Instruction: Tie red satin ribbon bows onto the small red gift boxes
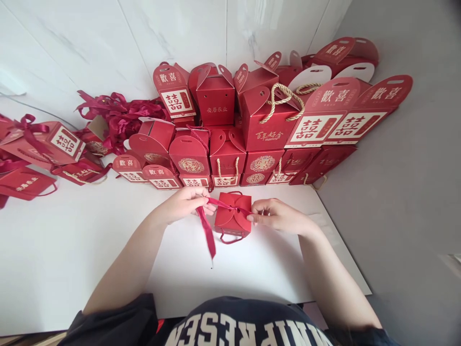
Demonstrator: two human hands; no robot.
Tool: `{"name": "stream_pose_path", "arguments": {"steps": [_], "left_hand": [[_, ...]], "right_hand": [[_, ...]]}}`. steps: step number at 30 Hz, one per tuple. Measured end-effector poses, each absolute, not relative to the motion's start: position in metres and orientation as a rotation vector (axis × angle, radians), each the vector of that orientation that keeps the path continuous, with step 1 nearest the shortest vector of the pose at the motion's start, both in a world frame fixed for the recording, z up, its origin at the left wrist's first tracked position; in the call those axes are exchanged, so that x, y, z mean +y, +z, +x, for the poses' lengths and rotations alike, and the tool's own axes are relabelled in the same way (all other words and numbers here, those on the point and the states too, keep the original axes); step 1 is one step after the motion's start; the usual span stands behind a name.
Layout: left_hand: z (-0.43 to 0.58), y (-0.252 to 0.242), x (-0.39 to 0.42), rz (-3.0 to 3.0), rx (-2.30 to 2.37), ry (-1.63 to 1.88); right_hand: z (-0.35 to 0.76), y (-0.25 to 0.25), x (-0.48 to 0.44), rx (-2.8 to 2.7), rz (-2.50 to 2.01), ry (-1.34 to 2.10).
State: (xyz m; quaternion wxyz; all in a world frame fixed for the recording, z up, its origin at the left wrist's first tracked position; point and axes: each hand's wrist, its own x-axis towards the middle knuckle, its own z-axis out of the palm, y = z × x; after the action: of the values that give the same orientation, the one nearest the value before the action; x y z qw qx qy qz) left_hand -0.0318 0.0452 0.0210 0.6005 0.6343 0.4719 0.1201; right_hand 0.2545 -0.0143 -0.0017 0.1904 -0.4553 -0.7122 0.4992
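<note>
A small red gift box (232, 218) with petal-shaped closing flaps stands on the white table (72, 250) in front of me. A dark red ribbon (208, 230) runs across its top. My left hand (187, 203) pinches the ribbon just left of the box, and a long tail hangs down from that pinch. My right hand (275, 215) pinches the other ribbon end at the box's right edge. Both hands are closed on the ribbon, which is stretched taut between them over the flaps.
Rows of stacked red gift boxes (259, 120) with rope handles line the wall behind. A heap of loose red ribbons (115, 113) lies at the back left, with more boxes (43, 144) further left. The table's right edge (342, 235) borders grey floor.
</note>
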Motion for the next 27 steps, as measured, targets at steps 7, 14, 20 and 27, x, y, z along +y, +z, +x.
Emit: {"name": "stream_pose_path", "arguments": {"steps": [7,14,20,27], "left_hand": [[-0.035,0.026,0.038,1.841,1.176,0.339],[0.001,0.018,0.009,2.260,1.304,0.423],[0.004,0.014,0.015,2.171,1.083,0.396],[0.002,0.017,0.020,2.225,1.131,0.437]], "right_hand": [[0.254,0.007,-0.027,-1.944,-1.325,1.688],[0.254,0.013,-0.021,-1.937,-1.395,1.546],[0.255,0.011,-0.014,-1.881,-1.364,1.542],[0.258,0.007,-0.012,-1.914,-1.249,1.553]]}}
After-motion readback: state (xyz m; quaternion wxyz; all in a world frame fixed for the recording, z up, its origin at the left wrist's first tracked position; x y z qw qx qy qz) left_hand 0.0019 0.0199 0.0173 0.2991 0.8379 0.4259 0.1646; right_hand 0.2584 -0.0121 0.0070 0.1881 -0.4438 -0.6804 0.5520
